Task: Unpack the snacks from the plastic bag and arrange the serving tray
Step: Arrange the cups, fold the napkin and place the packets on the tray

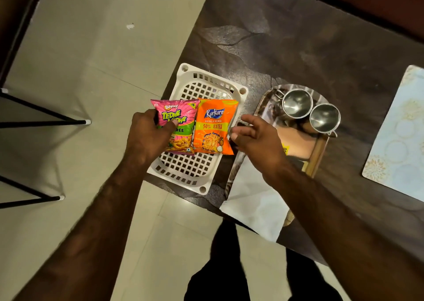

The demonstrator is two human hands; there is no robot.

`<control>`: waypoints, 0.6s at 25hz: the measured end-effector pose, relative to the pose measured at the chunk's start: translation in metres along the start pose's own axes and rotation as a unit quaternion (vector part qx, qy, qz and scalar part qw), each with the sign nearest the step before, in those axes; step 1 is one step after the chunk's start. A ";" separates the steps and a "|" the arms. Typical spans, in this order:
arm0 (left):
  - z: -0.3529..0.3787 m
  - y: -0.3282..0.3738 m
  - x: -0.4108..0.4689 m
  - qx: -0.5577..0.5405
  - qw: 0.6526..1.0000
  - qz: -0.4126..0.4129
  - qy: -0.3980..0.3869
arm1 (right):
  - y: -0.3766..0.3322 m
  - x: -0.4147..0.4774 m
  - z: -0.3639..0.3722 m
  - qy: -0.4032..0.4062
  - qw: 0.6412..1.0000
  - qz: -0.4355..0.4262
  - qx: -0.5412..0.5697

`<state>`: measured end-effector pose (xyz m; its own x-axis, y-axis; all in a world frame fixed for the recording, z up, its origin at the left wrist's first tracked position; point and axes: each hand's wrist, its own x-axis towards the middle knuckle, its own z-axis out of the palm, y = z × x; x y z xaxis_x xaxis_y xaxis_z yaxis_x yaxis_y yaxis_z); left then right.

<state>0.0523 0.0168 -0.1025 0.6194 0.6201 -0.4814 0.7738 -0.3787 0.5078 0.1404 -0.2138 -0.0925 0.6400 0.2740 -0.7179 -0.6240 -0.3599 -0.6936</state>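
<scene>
The pink Bingo packet (177, 126) lies face up in the white perforated tray (195, 170), on its left half, and my left hand (148, 138) holds it at its left edge, thumb pressed across the printed front and the other fingers hidden beneath or behind the packet. Just beside it on the right, edges touching or slightly overlapped, lies the orange Kurkure packet (214, 126), also face up in the same tray. My right hand (254, 138) hovers just right of the orange packet with fingers spread loosely, gripping nothing; I cannot tell whether a fingertip grazes the packet's edge. The tray sits at the near left corner of the dark patterned table (298, 48), its near edge close to the table's rim. Under my right wrist lies the white plastic bag (254, 206), flattened, hanging a little over the table's near edge. To the right of the tray rests a shiny steel serving tray (267, 104) with two steel cups (311, 110) standing upright side by side, touching, at its far end. Further right, a pale blue placemat (399, 138) lies on the table. Left of the table is light tiled floor (91, 71) with black chair legs (43, 117).
</scene>
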 end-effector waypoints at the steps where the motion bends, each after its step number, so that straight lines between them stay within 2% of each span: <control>1: -0.001 0.000 -0.002 0.015 1.000 -0.008 0.018 | 0.006 -0.001 -0.009 0.016 1.000 -0.004 -0.025; 3: -0.003 0.001 -0.009 0.047 0.995 -0.002 0.087 | 0.019 -0.006 -0.032 0.057 0.996 -0.014 -0.068; 6: 0.000 0.013 -0.029 0.056 0.982 0.084 0.162 | 0.038 -0.020 -0.070 0.094 0.991 -0.019 -0.095; 12: 0.047 0.062 -0.071 0.034 0.962 0.269 0.035 | 0.050 -0.051 -0.133 0.178 0.979 -0.032 -0.098; 15: 0.076 0.100 -0.069 0.048 0.950 0.303 -0.051 | 0.039 -0.044 -0.158 0.241 0.958 -0.059 -0.147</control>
<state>0.0968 -0.1163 -0.0728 0.9609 0.2001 -0.1914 0.2768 -0.7083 0.6494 0.1587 -0.3812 -0.0789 0.8750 -0.0895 -0.4758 -0.4268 -0.6064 -0.6709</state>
